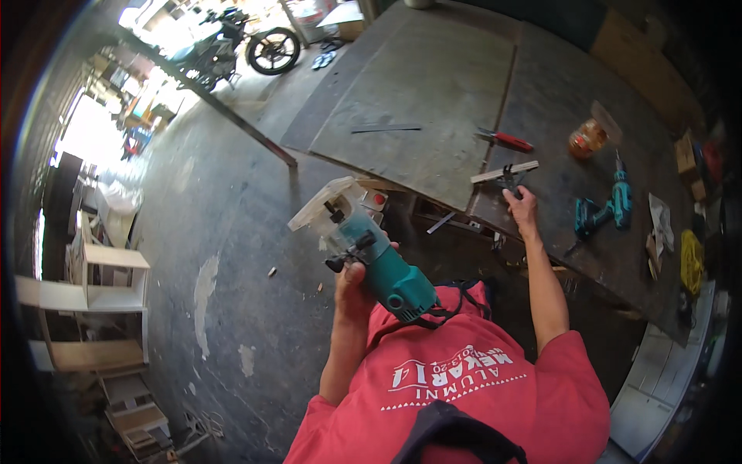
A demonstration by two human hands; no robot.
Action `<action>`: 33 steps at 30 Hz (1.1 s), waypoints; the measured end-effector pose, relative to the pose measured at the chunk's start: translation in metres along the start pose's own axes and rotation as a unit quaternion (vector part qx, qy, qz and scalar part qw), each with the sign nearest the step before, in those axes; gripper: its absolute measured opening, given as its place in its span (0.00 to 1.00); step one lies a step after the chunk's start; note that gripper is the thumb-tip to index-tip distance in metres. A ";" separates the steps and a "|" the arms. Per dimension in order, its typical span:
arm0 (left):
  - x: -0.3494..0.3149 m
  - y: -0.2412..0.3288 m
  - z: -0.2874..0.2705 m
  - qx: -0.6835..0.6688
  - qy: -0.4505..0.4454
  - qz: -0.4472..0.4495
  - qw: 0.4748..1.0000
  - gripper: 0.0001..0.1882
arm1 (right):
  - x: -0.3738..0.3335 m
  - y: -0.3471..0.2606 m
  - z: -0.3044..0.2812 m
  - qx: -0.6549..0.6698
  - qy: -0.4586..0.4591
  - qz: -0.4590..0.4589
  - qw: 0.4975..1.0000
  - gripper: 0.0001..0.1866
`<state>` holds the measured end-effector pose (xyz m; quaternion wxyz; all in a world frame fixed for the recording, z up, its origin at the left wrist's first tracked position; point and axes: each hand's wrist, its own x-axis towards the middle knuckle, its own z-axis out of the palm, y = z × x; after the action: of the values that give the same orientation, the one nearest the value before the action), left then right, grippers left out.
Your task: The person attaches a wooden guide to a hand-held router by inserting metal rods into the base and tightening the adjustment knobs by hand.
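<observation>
My left hand (354, 289) is closed around a teal trim router (397, 283) with a clear base and black knobs. The router is tilted in front of my chest, off the table, its black collet end pointing up and to the left. My right hand (522, 207) reaches over the table edge, fingers closed on a small black bracket-like piece (509, 179). That piece lies against a pale wooden strip (524, 168), which it partly covers. Just beyond is a red-handled tool (512, 141). My right fingertips are partly hidden.
On the workbench (433, 69) lie a thin dark strip (386, 129), a teal cordless drill (621, 197), its neighbouring black-and-teal tool (593, 216) and a bag of orange items (587, 139). White shelving (116, 298) stands left on the floor; a motorcycle (232, 50) is parked beyond a metal post (255, 133).
</observation>
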<state>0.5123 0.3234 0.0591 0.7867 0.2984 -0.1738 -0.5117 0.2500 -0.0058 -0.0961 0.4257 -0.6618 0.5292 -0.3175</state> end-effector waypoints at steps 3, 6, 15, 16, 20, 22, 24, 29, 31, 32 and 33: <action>0.005 -0.006 -0.006 -0.104 -0.048 0.066 0.991 0.46 | -0.010 -0.006 0.010 -0.300 0.114 -0.184 0.929 0.24; 0.000 0.025 0.024 0.014 0.072 0.082 0.994 0.43 | -0.044 -0.047 0.020 -0.232 0.095 -0.171 0.953 0.25; 0.022 0.041 0.000 0.043 0.036 0.088 0.995 0.40 | -0.161 -0.213 0.096 0.253 -0.545 -0.081 0.795 0.40; 0.026 0.045 -0.002 0.012 -0.033 0.074 0.997 0.40 | -0.164 -0.224 0.098 0.296 -0.628 -0.031 0.719 0.42; 0.042 0.066 0.024 0.171 -0.028 0.135 0.976 0.37 | -0.188 -0.235 0.104 0.195 -0.428 -0.165 0.867 0.43; 0.040 0.054 0.011 0.230 -0.001 0.161 0.960 0.32 | -0.192 -0.240 0.107 0.180 -0.350 -0.212 0.894 0.43; 0.039 0.043 0.010 0.133 0.079 0.107 0.982 0.29 | -0.192 -0.238 0.106 0.064 -0.317 -0.269 0.907 0.47; 0.033 0.039 -0.038 0.058 -0.089 0.042 0.994 0.48 | -0.158 -0.260 0.086 0.136 -0.348 -0.246 0.895 0.19; 0.034 0.036 -0.037 0.049 -0.135 0.022 0.989 0.48 | -0.139 -0.272 0.091 0.192 -0.351 -0.167 0.901 0.24; 0.032 0.035 -0.036 0.039 -0.176 0.013 0.984 0.48 | -0.134 -0.283 0.095 0.212 -0.361 -0.155 0.895 0.26; 0.032 0.036 -0.032 0.059 -0.173 0.010 0.983 0.48 | -0.131 -0.291 0.098 0.215 -0.357 -0.149 0.897 0.26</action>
<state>0.5694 0.3147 0.0568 0.7307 0.2495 -0.3402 -0.5367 0.4292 0.1660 0.1270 0.6658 -0.6941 0.1558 -0.2250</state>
